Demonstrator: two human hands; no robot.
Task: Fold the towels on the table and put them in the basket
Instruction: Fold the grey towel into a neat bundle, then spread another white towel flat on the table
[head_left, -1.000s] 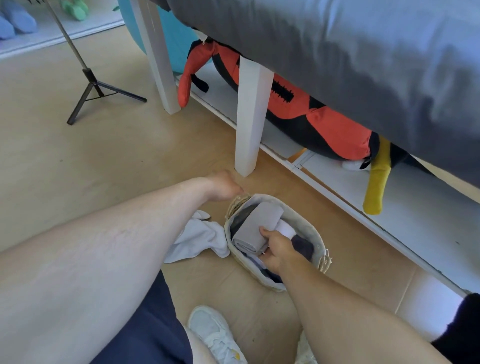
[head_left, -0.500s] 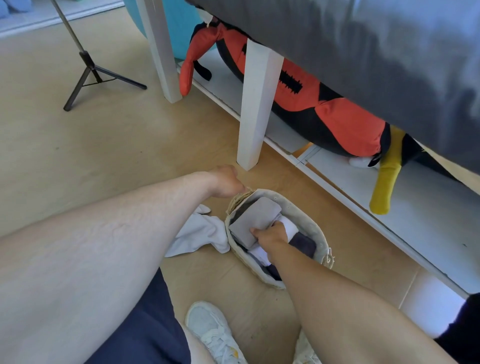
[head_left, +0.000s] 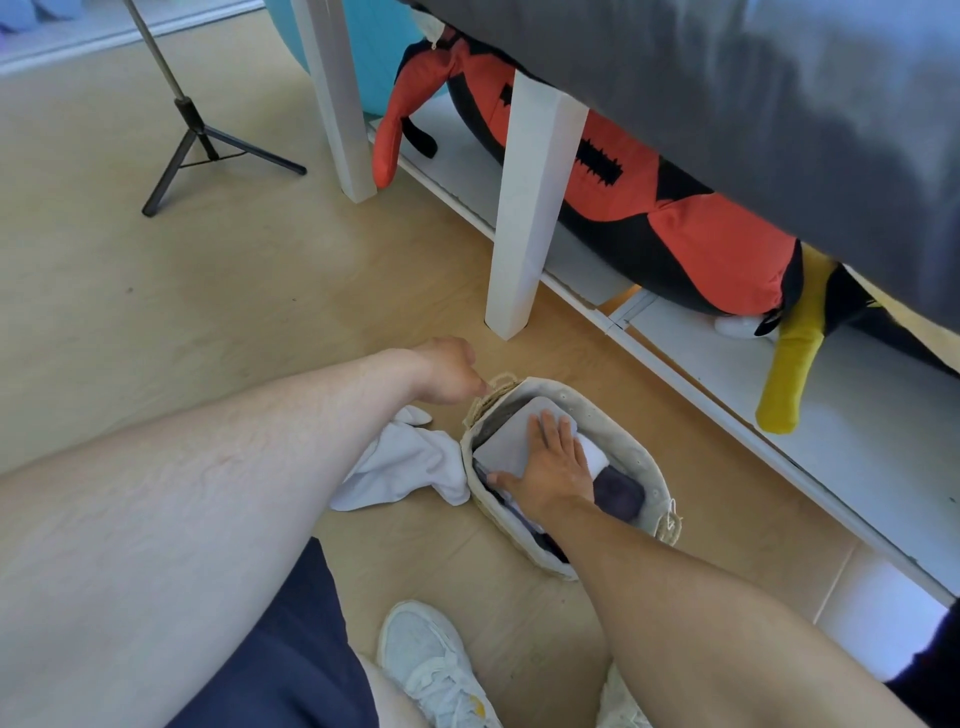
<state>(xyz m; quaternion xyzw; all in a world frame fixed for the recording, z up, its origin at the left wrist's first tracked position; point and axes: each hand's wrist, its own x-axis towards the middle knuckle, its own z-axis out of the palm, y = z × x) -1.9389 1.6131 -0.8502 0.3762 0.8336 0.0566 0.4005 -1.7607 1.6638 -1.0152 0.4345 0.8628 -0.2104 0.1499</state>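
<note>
The right hand (head_left: 553, 465) lies spread flat on the folded grey towel (head_left: 506, 444) in the basket (head_left: 631, 447), while the left hand (head_left: 447, 371) pinches the basket's handle (head_left: 496, 387).

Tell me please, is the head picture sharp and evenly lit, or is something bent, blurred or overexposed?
Head view: wide-angle bending curves the white table legs and the floor; the left forearm is washed pale by strong light; the basket, the right hand and the grey towel look fairly sharp; a soft shadow lies under the grey cloth.
</note>
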